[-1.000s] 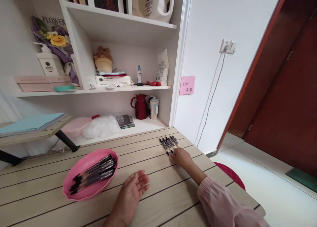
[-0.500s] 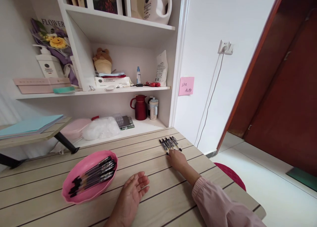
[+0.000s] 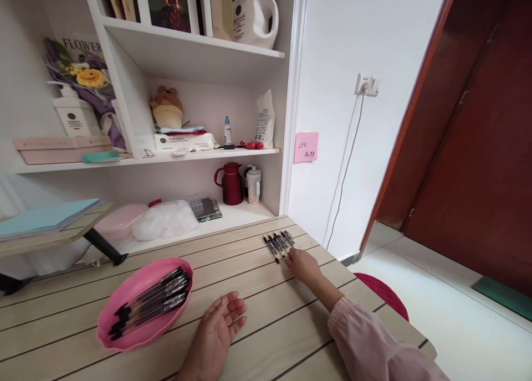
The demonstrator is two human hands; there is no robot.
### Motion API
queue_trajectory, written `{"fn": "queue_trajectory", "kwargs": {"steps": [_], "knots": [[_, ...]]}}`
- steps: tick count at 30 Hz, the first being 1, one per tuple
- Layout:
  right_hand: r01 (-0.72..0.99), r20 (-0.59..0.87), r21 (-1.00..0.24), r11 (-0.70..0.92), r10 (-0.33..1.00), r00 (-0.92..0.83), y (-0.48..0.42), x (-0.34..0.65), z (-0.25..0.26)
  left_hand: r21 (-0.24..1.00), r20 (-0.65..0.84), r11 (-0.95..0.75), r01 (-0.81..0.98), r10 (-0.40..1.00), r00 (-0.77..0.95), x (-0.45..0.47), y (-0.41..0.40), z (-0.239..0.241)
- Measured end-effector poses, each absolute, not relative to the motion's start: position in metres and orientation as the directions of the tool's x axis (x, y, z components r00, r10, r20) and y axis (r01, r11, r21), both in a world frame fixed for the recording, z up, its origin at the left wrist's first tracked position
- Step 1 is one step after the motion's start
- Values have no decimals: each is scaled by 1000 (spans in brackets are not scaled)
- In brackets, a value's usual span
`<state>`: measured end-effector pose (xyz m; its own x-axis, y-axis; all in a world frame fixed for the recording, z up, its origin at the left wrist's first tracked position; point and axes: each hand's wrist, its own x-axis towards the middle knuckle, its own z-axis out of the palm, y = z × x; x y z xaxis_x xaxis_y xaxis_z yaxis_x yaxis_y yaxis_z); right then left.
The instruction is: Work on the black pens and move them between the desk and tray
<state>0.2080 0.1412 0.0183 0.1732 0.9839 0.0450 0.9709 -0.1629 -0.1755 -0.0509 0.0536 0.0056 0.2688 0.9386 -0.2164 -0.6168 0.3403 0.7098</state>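
Several black pens [image 3: 271, 248] lie side by side in a short row near the far right part of the table. My right hand [image 3: 304, 266] is at the near ends of the pens on the row's right side. Its fingers are bent close together on a pen, and the fingertips are partly hidden. My left hand [image 3: 218, 325] rests near the table's front, palm turned inward, fingers loosely curled and apart, with nothing in it. To its left stands a pink oval bowl [image 3: 103, 321] with a scalloped rim. A bundle of black pens [image 3: 152, 302] lies slanted inside it.
The slatted wooden table [image 3: 257, 309] meets a white shelf unit [image 3: 199, 46] at the back. A small riser [image 3: 93, 226] with blue papers stands left. A red jug [image 3: 231, 184] and a speckled cup [image 3: 253, 186] stand behind. A red stool seat [image 3: 380, 293] shows beyond the right edge.
My right hand has shifted from the left pens of the row toward the right ones, uncovering the near end of the leftmost pen. My left hand has barely moved. The view has tilted slightly.
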Motion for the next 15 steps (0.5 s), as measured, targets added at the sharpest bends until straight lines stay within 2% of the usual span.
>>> {"fn": "queue_trajectory", "kwargs": {"steps": [5,15], "knots": [[952,41,-167,-255,963,265,143,245,19,714,-218,340,-612,938,268,-50,53,8],[955,32,-165,-247,966,255,155,249,4,708,-241,340,-619,940,240,-50,54,7]]}}
